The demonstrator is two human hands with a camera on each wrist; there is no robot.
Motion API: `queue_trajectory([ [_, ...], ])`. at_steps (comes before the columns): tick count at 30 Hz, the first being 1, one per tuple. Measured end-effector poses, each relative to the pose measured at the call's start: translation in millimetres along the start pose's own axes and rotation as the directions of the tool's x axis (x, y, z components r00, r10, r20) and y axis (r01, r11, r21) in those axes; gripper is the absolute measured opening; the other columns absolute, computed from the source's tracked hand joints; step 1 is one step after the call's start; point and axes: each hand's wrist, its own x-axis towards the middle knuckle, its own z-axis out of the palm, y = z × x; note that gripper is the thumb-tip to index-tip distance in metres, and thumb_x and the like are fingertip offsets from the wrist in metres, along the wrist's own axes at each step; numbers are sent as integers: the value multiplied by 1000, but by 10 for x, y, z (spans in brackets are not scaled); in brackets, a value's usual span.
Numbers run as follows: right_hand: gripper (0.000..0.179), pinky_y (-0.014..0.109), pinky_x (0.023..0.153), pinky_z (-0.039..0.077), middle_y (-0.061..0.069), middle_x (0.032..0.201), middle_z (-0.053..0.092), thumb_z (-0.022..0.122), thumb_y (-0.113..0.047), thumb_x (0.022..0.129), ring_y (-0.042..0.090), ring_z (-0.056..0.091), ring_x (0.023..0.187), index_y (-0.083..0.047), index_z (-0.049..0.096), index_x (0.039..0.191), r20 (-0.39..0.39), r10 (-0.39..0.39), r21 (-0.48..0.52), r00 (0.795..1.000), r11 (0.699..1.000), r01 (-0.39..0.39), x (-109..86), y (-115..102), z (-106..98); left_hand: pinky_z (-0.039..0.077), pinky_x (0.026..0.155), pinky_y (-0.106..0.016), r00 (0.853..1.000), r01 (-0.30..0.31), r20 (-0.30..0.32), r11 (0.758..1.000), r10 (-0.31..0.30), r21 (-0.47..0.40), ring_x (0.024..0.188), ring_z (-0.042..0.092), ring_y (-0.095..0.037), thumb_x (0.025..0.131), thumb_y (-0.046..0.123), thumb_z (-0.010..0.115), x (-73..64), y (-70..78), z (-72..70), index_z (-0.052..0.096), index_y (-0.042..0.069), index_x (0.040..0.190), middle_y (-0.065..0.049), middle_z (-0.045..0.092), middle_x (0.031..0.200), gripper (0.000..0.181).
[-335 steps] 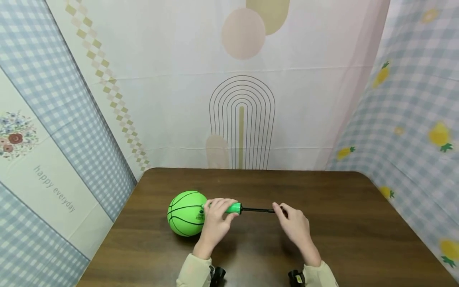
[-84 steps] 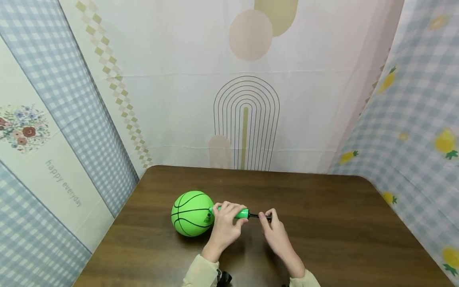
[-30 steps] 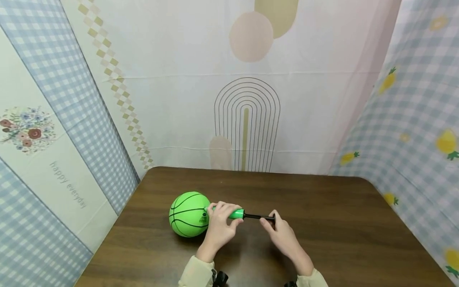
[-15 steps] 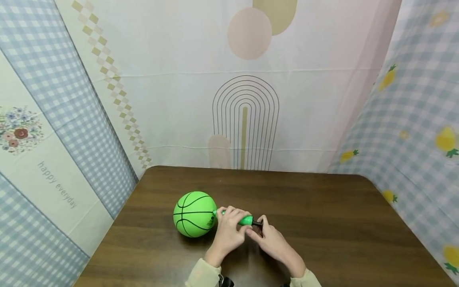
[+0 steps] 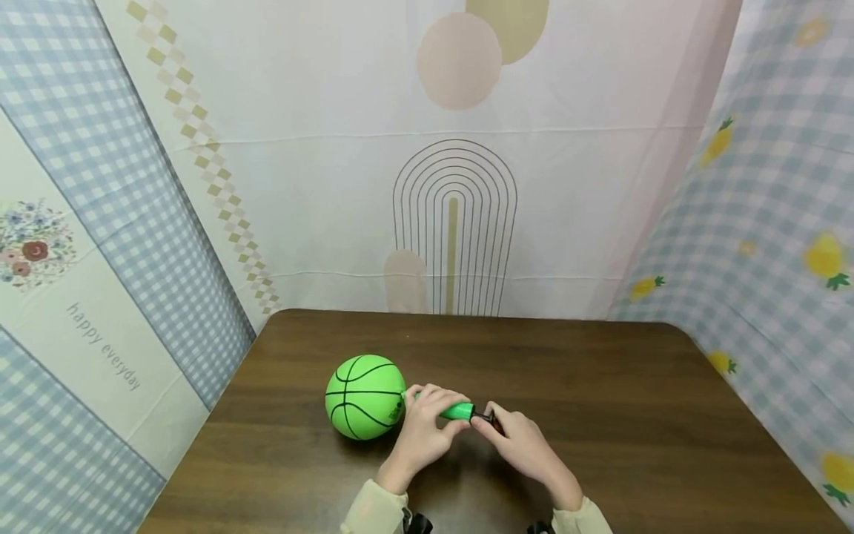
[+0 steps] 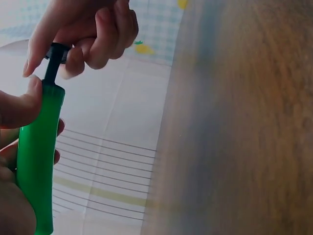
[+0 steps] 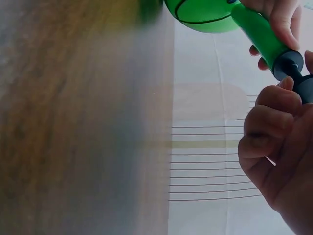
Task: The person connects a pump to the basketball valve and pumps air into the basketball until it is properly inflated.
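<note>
A green ball [image 5: 364, 397] with black basketball lines sits on the brown table, left of both hands. My left hand [image 5: 423, 430] grips the green barrel of a hand pump [image 5: 459, 411], whose narrow end points at the ball's right side. In the left wrist view the barrel [image 6: 41, 147] lies between thumb and fingers. My right hand [image 5: 523, 445] holds the pump's black handle [image 6: 57, 51], with a short length of black rod showing between handle and barrel. The right wrist view shows the curled right fingers [image 7: 271, 117] by the handle.
The brown wooden table [image 5: 600, 415] has rounded far corners. A white patterned cloth [image 5: 320, 208] hangs behind it, with blue checked cloths [image 5: 754, 297] at the sides. A dark wrist camera [image 5: 419, 523] shows near the left sleeve.
Over the earlier frames the right hand moves the pump's rod out and in; from a second ago the rod is shorter. The ball and left hand sit slightly farther right in view.
</note>
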Motion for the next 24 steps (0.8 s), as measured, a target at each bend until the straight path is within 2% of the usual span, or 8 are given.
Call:
queue_trajectory([
  [7, 30, 18, 47, 28, -14, 54, 36, 58, -43, 95, -2, 31, 45, -23, 49, 74, -82, -89, -90, 993, 993, 81, 13, -46, -33, 29, 92, -43, 1000, -26, -15, 1000, 25, -4, 92, 60, -10, 69, 25, 83, 25, -52, -77, 73, 17, 99, 8, 72, 96, 32],
  [16, 31, 19, 50, 26, -13, 54, 33, 58, -41, 95, -1, 28, 46, -23, 48, 71, -133, -34, -75, 991, 997, 24, -19, 53, -151, 30, 92, -44, 998, -16, -61, 1000, 16, 9, 92, 61, -13, 67, 22, 86, 57, -184, -243, 73, 16, 99, 5, 73, 95, 35],
  [21, 32, 18, 50, 22, -15, 53, 29, 60, -32, 95, -3, 24, 47, -24, 47, 68, -244, -75, -69, 967, 996, 60, -26, 116, -222, 29, 93, -45, 994, 8, -108, 1000, -7, 3, 93, 61, -15, 64, 18, 87, 81, -274, -381, 74, 14, 100, 2, 73, 95, 38],
  [24, 33, 18, 51, 22, -15, 54, 27, 60, -29, 95, -4, 23, 47, -22, 46, 66, -281, -98, -55, 955, 995, 86, -20, 112, -234, 28, 94, -45, 993, 19, -115, 1000, -19, -7, 94, 61, -16, 65, 15, 87, 89, -296, -436, 74, 14, 101, 1, 74, 96, 39],
])
